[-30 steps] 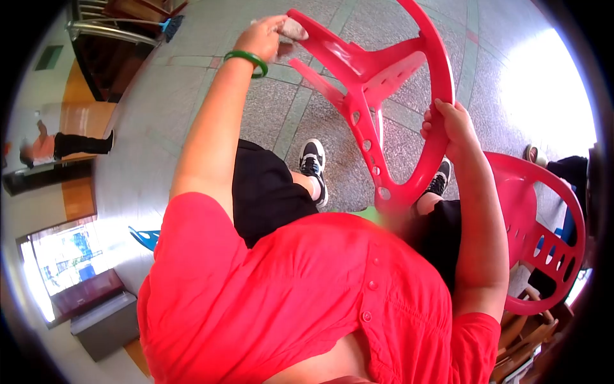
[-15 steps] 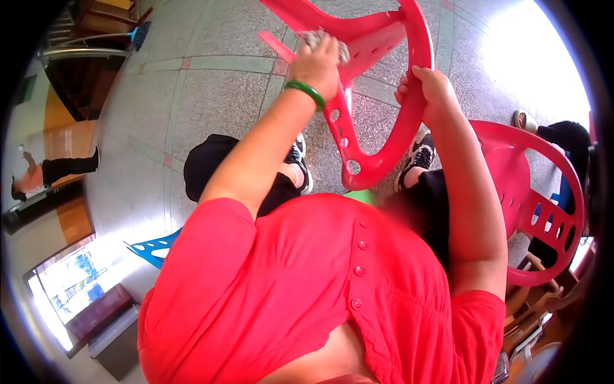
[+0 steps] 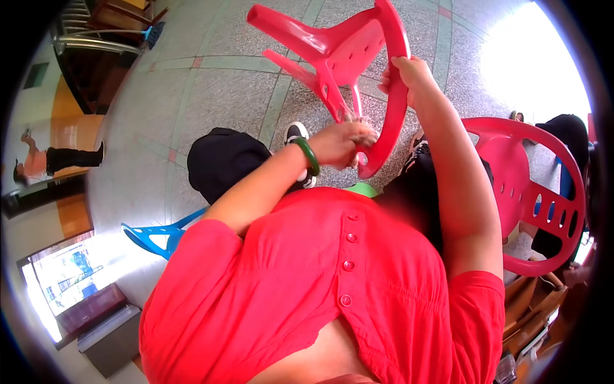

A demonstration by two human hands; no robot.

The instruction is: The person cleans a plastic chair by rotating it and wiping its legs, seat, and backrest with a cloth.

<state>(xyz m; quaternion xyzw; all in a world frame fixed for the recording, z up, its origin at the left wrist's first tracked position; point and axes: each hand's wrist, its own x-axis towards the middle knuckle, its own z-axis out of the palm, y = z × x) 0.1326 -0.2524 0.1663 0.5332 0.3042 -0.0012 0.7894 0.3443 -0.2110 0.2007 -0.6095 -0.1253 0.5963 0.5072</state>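
On one red chair (image 3: pixel 398 38) are both hands (image 3: pixel 337 144) (image 3: pixel 414 77).

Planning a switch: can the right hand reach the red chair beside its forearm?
Probably not as things stand: the right hand grips the held red chair. If freed, it could likely reach the side chair, which looks close.

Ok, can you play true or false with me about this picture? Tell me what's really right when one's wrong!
1. The right hand holds the red chair. True.
2. The green bracelet is on the right arm. False: the green bracelet is on the left arm.
3. Another red chair is on the person's right. True.
4. The shirt is yellow. False: the shirt is red.
5. A blue plastic thing is on the person's left. True.
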